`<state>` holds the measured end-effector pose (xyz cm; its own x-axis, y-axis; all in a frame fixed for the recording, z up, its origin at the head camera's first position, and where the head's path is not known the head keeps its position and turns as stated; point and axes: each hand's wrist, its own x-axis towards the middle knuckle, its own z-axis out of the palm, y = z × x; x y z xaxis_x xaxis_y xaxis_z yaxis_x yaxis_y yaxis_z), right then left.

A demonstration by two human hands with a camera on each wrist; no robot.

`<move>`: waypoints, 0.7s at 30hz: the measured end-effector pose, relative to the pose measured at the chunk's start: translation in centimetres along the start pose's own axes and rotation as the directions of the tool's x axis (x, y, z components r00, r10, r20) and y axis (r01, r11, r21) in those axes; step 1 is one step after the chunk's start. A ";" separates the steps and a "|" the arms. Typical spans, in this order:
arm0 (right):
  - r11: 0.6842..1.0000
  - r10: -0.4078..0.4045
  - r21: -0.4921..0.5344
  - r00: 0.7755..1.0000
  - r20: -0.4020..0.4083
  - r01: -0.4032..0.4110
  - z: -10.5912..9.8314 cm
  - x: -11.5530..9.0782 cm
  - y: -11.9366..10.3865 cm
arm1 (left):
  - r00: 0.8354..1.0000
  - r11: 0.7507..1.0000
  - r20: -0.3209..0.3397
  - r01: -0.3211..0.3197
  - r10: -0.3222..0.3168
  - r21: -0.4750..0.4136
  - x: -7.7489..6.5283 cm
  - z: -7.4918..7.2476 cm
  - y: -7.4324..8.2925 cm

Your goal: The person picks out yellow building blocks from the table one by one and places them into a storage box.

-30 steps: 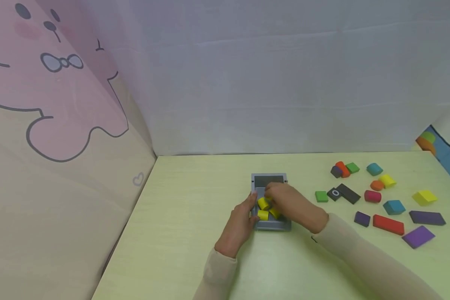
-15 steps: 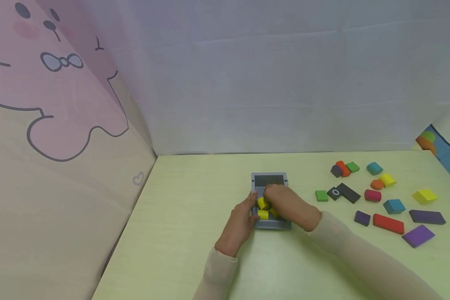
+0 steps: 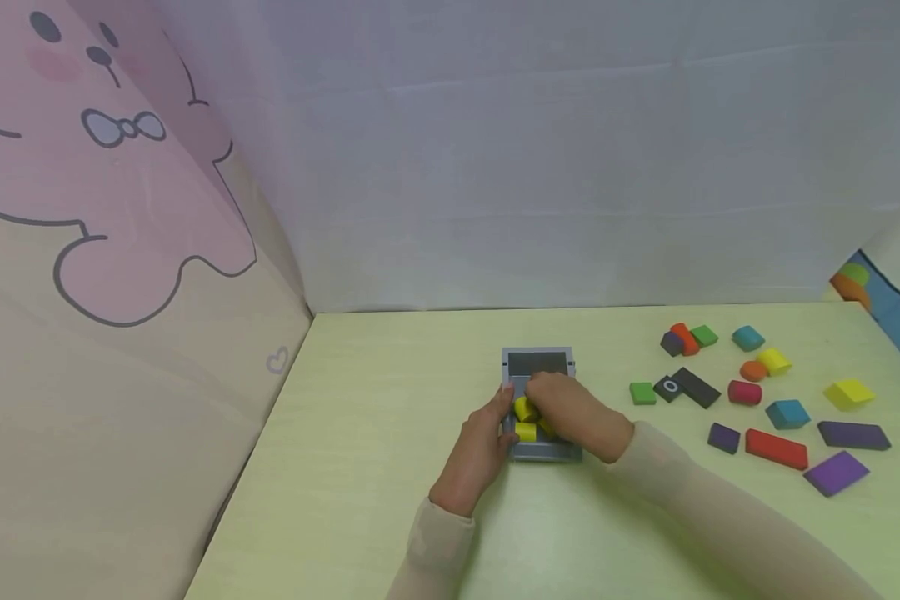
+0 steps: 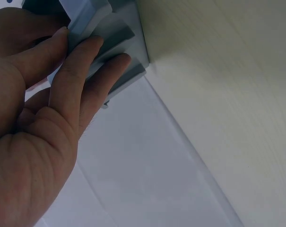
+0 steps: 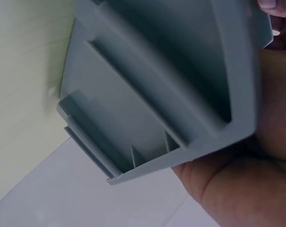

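A grey plastic box (image 3: pixel 546 451) with a dark recess at its far end sits near the middle of the table. Several yellow cylindrical blocks (image 3: pixel 526 432) lie in its near part. My left hand (image 3: pixel 477 454) grips the left side wall, thumb towards me; the left wrist view shows its fingers (image 4: pixel 69 80) against the ribbed outer side. From the right, my right hand (image 3: pixel 577 412) reaches into the box over the yellow blocks, fingers bent downwards. Its fingertips are hidden, so I cannot tell whether they pinch a block. The right wrist view shows the box's ribbed side (image 5: pixel 128 94) close up.
Loose coloured blocks spread over the right of the table, among them a red bar (image 3: pixel 776 448), a purple block (image 3: pixel 836 473), a black bar (image 3: pixel 696 387), a green block (image 3: pixel 642 393) and a yellow block (image 3: pixel 849 394). A pale cloth (image 3: pixel 570 167) hangs behind the table.
My right hand and forearm have shifted slightly left and settled lower over the yellow blocks, covering more of them. My left hand and the box stay in place.
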<state>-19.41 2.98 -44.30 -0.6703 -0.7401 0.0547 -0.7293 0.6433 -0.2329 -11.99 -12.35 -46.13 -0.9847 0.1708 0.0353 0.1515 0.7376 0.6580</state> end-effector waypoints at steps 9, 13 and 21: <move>1.000 0.005 -0.017 1.000 0.016 -0.005 0.1 0.1 -0.2 | 1.000 1.000 -0.002 0.000 0.000 0.007 0.0 0.1 0.0; 1.000 -0.004 -0.022 1.000 0.007 0.004 0.2 0.2 -0.2 | 1.000 1.000 -0.007 -0.005 0.005 0.009 0.0 0.1 0.0; 1.000 -0.006 -0.023 1.000 0.016 0.007 0.3 0.4 -0.2 | 1.000 1.000 -0.003 0.005 -0.005 -0.002 0.1 0.1 0.0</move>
<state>-19.46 2.52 -44.53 -0.6635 -0.7470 0.0409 -0.7367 0.6428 -0.2098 -12.05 -12.27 -46.21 -0.9858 0.1645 0.0343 0.1460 0.7375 0.6594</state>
